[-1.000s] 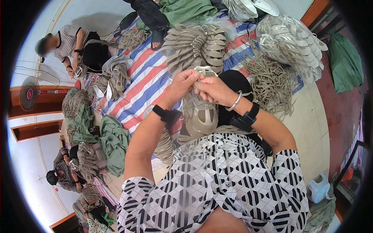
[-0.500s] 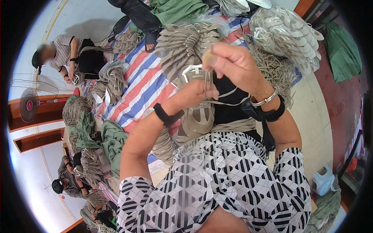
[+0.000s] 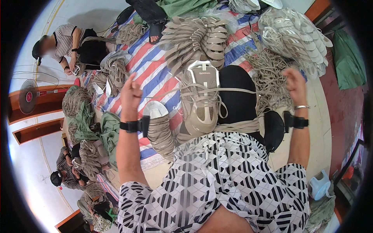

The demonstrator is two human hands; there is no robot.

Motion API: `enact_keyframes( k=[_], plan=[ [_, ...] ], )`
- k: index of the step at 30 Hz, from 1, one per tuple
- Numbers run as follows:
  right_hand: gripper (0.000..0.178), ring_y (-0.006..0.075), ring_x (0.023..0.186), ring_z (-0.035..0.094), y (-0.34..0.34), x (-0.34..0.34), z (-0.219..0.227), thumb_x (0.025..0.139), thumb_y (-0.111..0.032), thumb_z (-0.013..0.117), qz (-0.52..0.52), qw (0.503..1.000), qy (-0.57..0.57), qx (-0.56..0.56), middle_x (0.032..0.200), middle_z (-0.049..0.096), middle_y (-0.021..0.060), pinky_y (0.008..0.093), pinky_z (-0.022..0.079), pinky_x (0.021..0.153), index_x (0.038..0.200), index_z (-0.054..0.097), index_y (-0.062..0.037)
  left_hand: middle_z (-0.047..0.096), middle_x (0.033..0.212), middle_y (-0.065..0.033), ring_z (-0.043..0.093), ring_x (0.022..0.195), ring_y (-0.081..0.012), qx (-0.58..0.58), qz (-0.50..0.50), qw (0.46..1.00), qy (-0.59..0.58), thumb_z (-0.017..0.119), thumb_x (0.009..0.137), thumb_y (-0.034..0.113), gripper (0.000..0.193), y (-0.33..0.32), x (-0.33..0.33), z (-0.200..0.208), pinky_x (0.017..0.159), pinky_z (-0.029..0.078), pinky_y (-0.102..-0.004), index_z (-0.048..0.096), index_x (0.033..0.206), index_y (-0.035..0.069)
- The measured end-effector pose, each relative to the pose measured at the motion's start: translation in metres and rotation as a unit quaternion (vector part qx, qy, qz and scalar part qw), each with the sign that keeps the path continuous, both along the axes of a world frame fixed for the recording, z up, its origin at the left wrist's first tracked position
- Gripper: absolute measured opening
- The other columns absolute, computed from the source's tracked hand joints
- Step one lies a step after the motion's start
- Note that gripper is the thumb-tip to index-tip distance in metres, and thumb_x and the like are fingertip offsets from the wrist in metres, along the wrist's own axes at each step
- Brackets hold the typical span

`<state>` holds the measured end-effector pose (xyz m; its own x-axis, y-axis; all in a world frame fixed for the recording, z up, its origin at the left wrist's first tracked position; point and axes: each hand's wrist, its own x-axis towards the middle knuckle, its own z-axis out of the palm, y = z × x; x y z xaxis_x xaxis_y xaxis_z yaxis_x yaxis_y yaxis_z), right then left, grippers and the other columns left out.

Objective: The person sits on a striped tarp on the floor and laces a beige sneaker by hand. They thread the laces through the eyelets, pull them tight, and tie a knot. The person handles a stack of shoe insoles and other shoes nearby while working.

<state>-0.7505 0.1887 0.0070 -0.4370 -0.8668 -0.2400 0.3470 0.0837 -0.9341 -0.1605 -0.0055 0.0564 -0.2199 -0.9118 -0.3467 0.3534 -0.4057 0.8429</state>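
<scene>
A beige-and-white shoe upper (image 3: 199,110) lies on my lap, with a flat beige shoelace (image 3: 233,90) threaded across its opening and a small loop hanging at its right side. My left hand (image 3: 131,93), out to the left, is closed on one end of the lace, which stretches over from the shoe. Well to the right, my right hand (image 3: 295,86) is closed too; the other lace end runs taut toward it and blends into the laces behind. Both hands are apart from the shoe.
Fanned shoe uppers (image 3: 194,40) lie ahead on a striped sheet (image 3: 149,72), beside a heap of laces (image 3: 268,72). A stack of uppers (image 3: 160,130) stands at my left, and bagged uppers (image 3: 293,37) lie far right. Co-workers (image 3: 66,42) sit at left near a fan (image 3: 28,101).
My hands have moved from close together above the shoe to wide apart, drawing the lace out to both sides. The shoe upper now shows uncovered.
</scene>
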Motion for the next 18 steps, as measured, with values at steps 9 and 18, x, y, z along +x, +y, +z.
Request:
enact_keyframes(
  k=[9,18],
  plan=[
    [0.021,0.0088,0.044,0.051,-0.041,0.188,0.055,0.094,-0.019,0.049,0.339,0.895,0.29,-0.014,0.071,0.06,0.0045,0.0216,0.041,0.041,0.093,0.06,-0.0002,0.064,0.078,-0.0097,0.064,0.073,-0.0227,-0.5,-0.307,0.578,-0.567,0.065,0.081,0.01,0.011,0.1,-0.135,0.035,0.064,0.051,-0.0336,0.064,0.092,0.007],
    [0.017,-0.0001,0.04,0.033,-0.051,0.153,0.033,0.094,-0.017,0.051,0.202,0.965,-0.168,-0.025,0.059,0.043,-0.0044,0.0137,0.023,0.035,0.089,0.06,-0.0031,0.064,0.08,-0.0106,0.062,0.072,-0.0264,-0.384,-0.101,0.772,-0.497,0.061,0.08,0.006,0.016,0.101,-0.134,0.015,0.064,0.048,-0.0339,0.064,0.097,0.009]
  ],
)
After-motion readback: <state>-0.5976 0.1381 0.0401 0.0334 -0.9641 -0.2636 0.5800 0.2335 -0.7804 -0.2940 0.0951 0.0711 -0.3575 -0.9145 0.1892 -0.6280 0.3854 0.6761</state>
